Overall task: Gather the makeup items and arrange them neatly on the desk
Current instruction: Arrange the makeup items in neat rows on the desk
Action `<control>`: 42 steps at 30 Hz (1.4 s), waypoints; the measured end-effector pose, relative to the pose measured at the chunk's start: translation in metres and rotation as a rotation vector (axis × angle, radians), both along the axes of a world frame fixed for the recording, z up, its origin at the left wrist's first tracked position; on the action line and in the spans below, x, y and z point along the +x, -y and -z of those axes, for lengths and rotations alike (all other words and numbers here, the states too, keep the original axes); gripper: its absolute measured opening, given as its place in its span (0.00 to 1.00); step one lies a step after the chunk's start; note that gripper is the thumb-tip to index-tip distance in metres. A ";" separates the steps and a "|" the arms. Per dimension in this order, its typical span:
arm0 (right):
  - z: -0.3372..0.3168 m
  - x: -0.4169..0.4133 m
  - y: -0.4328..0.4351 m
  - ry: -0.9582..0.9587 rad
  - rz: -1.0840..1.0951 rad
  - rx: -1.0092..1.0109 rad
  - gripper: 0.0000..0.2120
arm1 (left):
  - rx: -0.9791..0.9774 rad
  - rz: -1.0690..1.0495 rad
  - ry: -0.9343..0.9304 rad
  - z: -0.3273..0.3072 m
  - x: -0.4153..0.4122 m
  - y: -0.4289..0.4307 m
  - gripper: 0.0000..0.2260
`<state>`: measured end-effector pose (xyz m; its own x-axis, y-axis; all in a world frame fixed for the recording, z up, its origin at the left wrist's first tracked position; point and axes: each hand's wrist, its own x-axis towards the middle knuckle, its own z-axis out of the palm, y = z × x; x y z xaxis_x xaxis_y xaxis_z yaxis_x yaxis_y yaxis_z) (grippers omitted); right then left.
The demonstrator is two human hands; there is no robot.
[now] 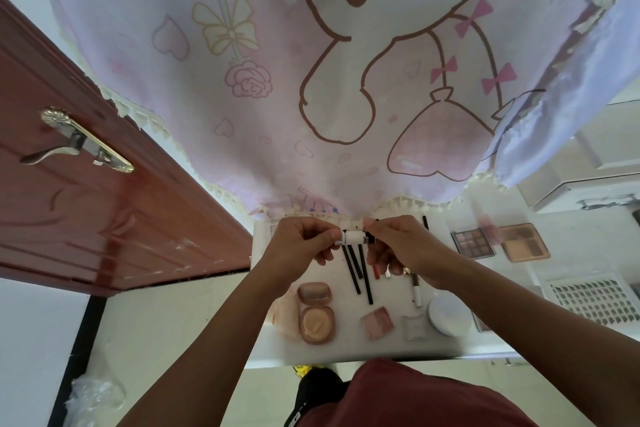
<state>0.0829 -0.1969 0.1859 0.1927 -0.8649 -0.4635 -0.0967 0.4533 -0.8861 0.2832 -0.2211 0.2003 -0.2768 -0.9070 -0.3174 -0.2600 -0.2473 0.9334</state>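
White makeup tube (353, 238) seems light and stiff; left hand (300, 248) and right hand (407, 250) fingers (385, 229) pinch its ends above the black pencils (357, 276).

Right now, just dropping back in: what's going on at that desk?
A person holds a small white tube over the white desk, the left hand pinching one end and the right hand the other. Below it lie black pencils, an open round compact and a white jar. A multi-shade palette and a brown palette sit further right, so the arranging looks part done.
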 end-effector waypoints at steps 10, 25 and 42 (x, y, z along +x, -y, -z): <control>0.002 -0.001 -0.005 0.031 0.034 0.032 0.13 | 0.015 -0.003 0.002 0.003 0.000 -0.005 0.04; 0.004 0.002 -0.011 0.095 -0.001 0.049 0.06 | 0.004 -0.002 0.018 0.005 0.006 -0.012 0.04; 0.003 0.012 -0.012 0.065 -0.030 0.087 0.08 | 0.017 0.000 0.013 0.008 0.018 -0.015 0.04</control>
